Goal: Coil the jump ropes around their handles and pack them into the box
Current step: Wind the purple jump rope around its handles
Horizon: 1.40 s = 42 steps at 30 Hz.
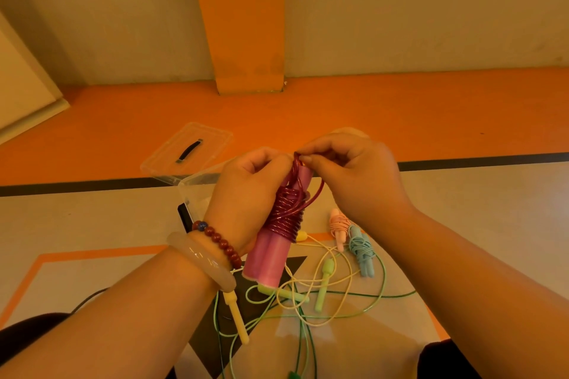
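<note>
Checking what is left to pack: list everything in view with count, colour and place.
red jump rope: one, dark red cord round two pink handles, held at centre
pink coiled rope: one, pink, floor, right of centre
blue coiled rope: one, blue, beside the pink one
yellow loose rope: one, yellow, tangled on the floor
green loose rope: one, light green, tangled with the yellow
box: one, clear, floor behind the grips
lid: one, clear, dark handle, orange floor beyond the box
bead bracelet: one, dark red, left wrist
bangle: one, pale, left wrist
left grip: holds the pink handles
right grip: pinches the red cord at the handles' top
</note>
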Available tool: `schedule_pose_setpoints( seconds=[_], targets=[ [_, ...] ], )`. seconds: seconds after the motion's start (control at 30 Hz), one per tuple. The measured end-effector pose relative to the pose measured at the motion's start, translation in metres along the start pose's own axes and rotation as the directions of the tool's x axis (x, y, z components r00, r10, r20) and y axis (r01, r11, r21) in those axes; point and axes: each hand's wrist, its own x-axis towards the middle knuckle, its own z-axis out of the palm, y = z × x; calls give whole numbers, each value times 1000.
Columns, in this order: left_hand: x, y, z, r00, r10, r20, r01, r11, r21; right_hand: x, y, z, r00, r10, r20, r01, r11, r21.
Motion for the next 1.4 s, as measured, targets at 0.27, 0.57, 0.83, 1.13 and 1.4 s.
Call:
schedule_pose_setpoints(
  seconds=[0.27, 0.57, 0.83, 1.13, 1.4],
  targets=[
    [-1, 4, -2, 997, -42, 66, 41, 999, 29, -4, -5, 1, 993, 116, -7, -115, 988, 103],
    [1, 3, -6, 999, 34, 14, -36, 985, 167, -2, -4, 4, 991, 83, 106, -104, 972, 209],
    [3, 7, -7, 998, 27, 57, -36, 986, 164, -11, 1, 12, 974, 120, 193, -184, 916, 355],
    [-1, 3, -3, 998, -62, 21, 63, 997, -33, -11, 8, 13, 986, 114, 123, -157, 885, 439],
    [-5, 4, -3, 986, -14, 164, 32, 993, -110, -7, 5, 6, 986, 148, 82, -169, 888, 427]
  ],
)
